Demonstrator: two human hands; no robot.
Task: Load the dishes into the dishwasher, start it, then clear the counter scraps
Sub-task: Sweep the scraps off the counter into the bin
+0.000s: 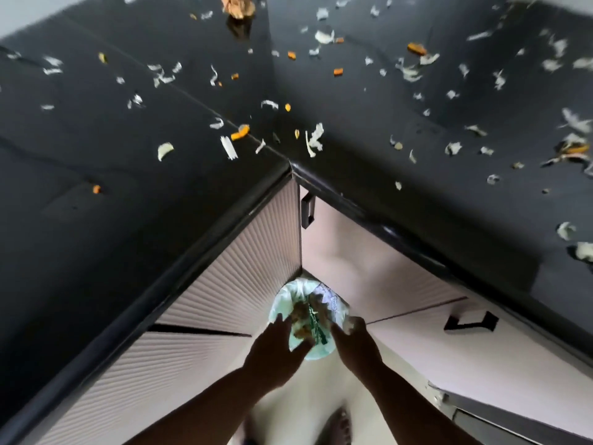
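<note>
Pale and orange peel scraps point(314, 139) lie scattered over the black corner counter point(112, 220). Down on the floor, in the corner of the cabinets, stands a bin lined with a pale green bag point(316, 353); brown and green waste point(305, 319) lies inside it. My left hand point(276, 345) hovers over the bin's near-left rim with its fingers spread and nothing in it. At the bin's right rim my right hand point(354, 340) curls its fingers around a small pale lump point(351, 322), which looks like scraps; blur hides the detail.
A brown crumpled lump point(237, 6) sits at the counter's far edge. Pink ribbed cabinet fronts point(244, 268) with black handles point(307, 210) run under both counter arms. A bare foot point(340, 427) stands on the pale floor below the bin.
</note>
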